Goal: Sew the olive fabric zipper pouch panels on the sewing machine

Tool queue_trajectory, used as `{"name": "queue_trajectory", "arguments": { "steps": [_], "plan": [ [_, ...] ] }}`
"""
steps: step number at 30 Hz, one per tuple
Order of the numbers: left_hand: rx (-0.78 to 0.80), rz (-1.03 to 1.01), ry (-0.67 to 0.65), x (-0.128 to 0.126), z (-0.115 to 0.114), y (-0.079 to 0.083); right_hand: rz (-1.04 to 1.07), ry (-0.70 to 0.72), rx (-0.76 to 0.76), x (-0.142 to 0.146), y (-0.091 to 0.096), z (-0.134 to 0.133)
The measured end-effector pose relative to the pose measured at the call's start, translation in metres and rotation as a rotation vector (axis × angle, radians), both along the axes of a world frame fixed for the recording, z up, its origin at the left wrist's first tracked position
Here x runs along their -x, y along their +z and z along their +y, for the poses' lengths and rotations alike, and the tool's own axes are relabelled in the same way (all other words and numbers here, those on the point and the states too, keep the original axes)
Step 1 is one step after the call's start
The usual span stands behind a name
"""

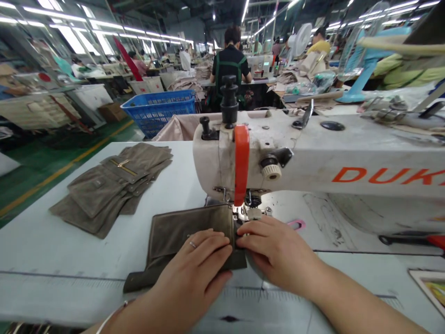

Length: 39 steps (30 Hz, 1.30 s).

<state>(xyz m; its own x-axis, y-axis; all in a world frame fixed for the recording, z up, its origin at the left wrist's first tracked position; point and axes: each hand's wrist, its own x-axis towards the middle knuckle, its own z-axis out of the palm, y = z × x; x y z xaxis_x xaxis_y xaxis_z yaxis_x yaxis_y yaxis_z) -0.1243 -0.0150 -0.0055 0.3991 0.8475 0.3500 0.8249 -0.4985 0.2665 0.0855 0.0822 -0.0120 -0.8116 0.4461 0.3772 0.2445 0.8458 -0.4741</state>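
An olive-brown fabric piece [181, 232] lies on the table under the needle area of a white sewing machine [313, 157] with an orange guard [241, 162]. My left hand [198, 264] rests flat on the fabric, fingers stretched out and close together, a ring on one finger. My right hand [274, 250] lies beside it to the right, fingers flat and pressing the fabric's right edge just in front of the presser foot [248, 211].
A stack of similar olive fabric pieces [111, 185] lies at the table's left. A blue basket [160, 109] stands beyond the table. A pink tool [297, 224] lies by the machine base. People sit at other machines in the background.
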Motion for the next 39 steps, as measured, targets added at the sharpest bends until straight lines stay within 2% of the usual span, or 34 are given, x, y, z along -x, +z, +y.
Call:
{"name": "queue_trajectory", "arguments": {
  "steps": [6, 14, 24, 31, 36, 39],
  "plan": [
    [0.009, -0.002, -0.02, 0.0, -0.001, -0.001, -0.062, -0.002, -0.031, 0.0, 0.003, -0.001],
    [0.066, 0.02, -0.081, 0.004, 0.007, 0.006, -0.013, 0.002, -0.021, 0.003, -0.008, -0.004],
    [0.117, 0.022, -0.137, 0.019, 0.038, 0.003, -0.081, -0.113, -0.025, 0.007, -0.009, -0.005],
    [0.075, 0.025, -0.167, 0.027, 0.062, -0.002, -0.146, -0.188, -0.028, 0.01, -0.016, -0.001],
    [0.025, 0.058, -0.136, 0.029, 0.068, -0.004, -0.023, -0.192, -0.031, 0.01, -0.011, 0.0],
    [-0.05, 0.115, -0.099, 0.034, 0.068, -0.003, 0.077, -0.277, -0.049, 0.007, -0.003, 0.003]
  ]
}}
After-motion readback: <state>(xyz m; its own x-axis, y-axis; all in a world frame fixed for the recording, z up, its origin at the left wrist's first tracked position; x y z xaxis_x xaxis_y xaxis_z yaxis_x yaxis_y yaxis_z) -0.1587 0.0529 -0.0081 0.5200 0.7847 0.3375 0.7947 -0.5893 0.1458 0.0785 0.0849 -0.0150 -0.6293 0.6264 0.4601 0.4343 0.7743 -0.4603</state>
